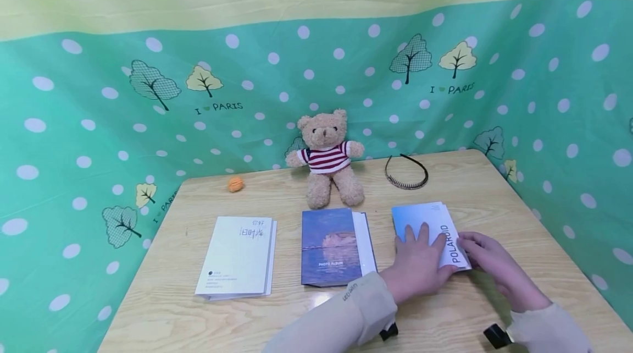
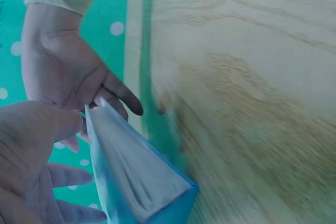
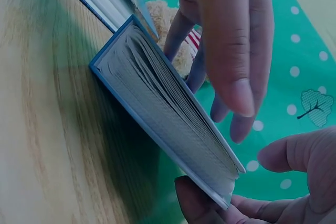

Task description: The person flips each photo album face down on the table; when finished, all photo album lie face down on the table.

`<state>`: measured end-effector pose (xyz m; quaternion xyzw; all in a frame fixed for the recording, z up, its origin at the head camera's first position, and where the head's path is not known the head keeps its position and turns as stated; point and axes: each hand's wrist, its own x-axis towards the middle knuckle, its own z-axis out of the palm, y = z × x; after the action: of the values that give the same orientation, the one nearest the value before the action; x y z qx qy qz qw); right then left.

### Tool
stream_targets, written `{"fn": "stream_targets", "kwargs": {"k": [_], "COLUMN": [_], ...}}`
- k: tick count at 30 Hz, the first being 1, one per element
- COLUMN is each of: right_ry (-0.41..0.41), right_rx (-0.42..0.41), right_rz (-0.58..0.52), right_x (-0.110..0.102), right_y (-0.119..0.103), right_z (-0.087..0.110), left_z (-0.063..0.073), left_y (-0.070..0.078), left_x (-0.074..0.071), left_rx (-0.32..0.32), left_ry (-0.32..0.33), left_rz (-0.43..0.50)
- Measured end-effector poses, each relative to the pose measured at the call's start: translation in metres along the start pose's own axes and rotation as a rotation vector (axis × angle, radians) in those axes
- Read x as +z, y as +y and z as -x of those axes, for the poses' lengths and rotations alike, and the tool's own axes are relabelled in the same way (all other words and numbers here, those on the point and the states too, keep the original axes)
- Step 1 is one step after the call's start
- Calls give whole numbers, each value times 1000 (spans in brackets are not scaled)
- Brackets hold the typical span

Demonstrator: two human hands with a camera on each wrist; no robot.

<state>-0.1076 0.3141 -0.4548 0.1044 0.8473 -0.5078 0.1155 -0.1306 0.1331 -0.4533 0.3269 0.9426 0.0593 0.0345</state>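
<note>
A blue-and-white photo album (image 1: 430,215) marked POLAROID lies closed on the table at the right. My left hand (image 1: 419,262) rests across its front cover with the fingers spread. Beside the album's right edge is my right hand (image 1: 497,268). In the right wrist view, the fingers of my right hand (image 3: 310,187) touch the album's near corner, one of them partly hidden by the back cover; the thumb stands apart. The page edges of the album (image 3: 168,114) show between its covers. From the left wrist, the album (image 2: 139,174) appears between both hands.
A purple-blue photo album (image 1: 328,248) lies mid-table, a white album (image 1: 234,254) to its left. Behind them sit a teddy bear (image 1: 326,158) in a striped shirt, a dark headband (image 1: 407,185) and a small orange object (image 1: 236,183). A green dotted curtain (image 1: 267,89) encloses the table.
</note>
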Motion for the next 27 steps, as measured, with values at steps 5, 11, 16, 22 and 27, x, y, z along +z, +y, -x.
{"fn": "stream_targets", "kwargs": {"k": [5,11,16,22,27], "right_ry": [22,38,40,45,42], "right_rx": [-16,-20,-9,-19,-39], "right_rz": [-25,-42,-68,-138,-198], "right_x": [0,1,3,4,5], "right_y": [-1,-2,-3,-6,-6], "right_z": [1,1,3,4,6], "left_z": [0,-2,-4,-6,-7], "left_y": [2,3,5,7,9], "left_x": [-6,-11,-13,-13,-17], "left_rx": [-43,-88,-140,-210,-255], "left_ry": [-38,-38,0,19,7], "left_rz": [128,229,266,277,365]}}
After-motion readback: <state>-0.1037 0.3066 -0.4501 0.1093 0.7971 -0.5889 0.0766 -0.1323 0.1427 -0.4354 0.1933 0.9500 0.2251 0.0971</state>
